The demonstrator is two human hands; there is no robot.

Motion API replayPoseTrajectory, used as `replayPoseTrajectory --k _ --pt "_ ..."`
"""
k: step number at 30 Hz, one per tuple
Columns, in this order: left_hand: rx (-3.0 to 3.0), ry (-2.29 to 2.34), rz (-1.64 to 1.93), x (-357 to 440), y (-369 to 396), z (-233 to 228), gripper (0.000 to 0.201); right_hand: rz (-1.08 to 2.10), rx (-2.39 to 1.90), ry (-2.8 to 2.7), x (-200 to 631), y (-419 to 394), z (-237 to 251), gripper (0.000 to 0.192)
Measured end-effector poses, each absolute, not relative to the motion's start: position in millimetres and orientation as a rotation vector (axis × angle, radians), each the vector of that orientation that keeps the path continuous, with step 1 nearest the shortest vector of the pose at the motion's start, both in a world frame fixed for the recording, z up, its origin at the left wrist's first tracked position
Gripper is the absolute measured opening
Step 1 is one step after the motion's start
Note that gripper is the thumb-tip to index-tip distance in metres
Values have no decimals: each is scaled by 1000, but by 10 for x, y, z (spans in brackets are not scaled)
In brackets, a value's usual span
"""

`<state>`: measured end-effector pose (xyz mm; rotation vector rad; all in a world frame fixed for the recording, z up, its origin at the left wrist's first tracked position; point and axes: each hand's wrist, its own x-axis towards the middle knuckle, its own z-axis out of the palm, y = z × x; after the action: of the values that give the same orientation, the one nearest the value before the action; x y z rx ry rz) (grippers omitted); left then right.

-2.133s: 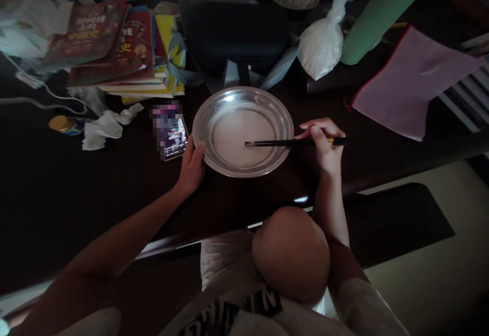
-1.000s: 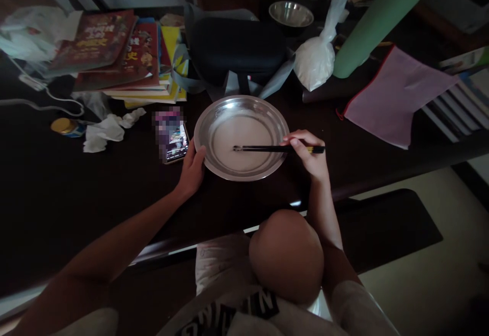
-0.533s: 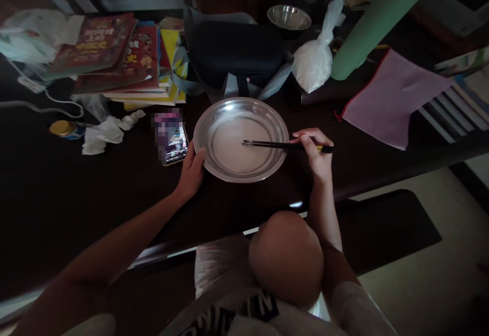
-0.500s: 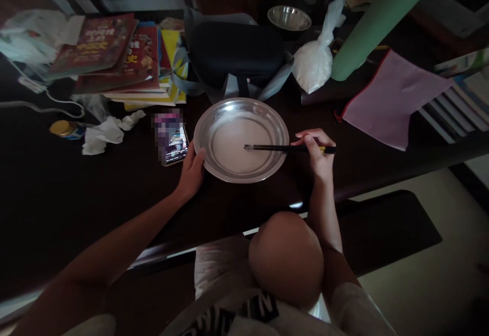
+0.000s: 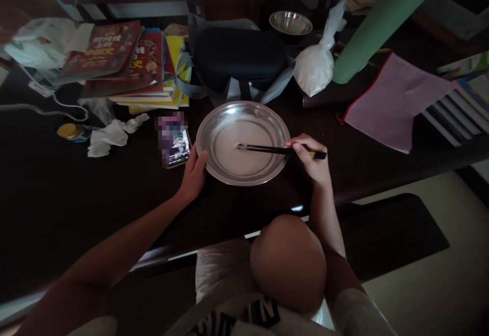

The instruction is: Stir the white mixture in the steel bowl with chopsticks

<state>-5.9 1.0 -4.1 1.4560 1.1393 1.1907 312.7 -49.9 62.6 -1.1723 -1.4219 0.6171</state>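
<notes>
A wide metal basin [image 5: 244, 179] stands on the dark table in front of me, with a whitish layer [image 5: 244, 160] covering its bottom. My left hand [image 5: 194, 173] grips the basin's left rim, thumb on top and fingers down the outside. Held in my right hand [image 5: 311, 158] at the basin's right edge is a pair of black chopsticks [image 5: 267, 149] with yellow near the top ends. Their tips touch the whitish layer near the middle of the basin.
Left of the basin lies a lit phone [image 5: 175, 142], with crumpled tissues [image 5: 109, 137], a small jar [image 5: 72, 132] and stacked books [image 5: 126, 66] beyond. Behind stand a black case [image 5: 239, 53], a tied bag of white powder [image 5: 315, 68], a metal bowl [image 5: 290, 23] and a green cylinder [image 5: 382, 30].
My right hand and the chopsticks have moved left, bringing the tips further toward the basin's middle. My left hand stays on the rim. The whole view has shifted slightly.
</notes>
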Motion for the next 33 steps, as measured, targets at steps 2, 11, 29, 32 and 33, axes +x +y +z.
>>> replayPoseTrajectory --k 2,11,29,32,33 --pt "1455 1143 1187 -60 8 -38 53 558 -1203 -1379 3134 -499 627 18" --pt "1426 1142 1204 -38 4 9 51 614 -1164 -1408 3141 -510 630 16" --pt "1451 1136 1192 -45 -6 -2 53 642 -1162 -1391 3152 -521 599 16" --pt "1447 1132 1185 -55 -4 -16 52 563 -1181 -1343 3149 -521 603 15" --pt "1455 1132 1184 -58 -3 -21 52 537 -1194 -1307 3150 -524 603 16"
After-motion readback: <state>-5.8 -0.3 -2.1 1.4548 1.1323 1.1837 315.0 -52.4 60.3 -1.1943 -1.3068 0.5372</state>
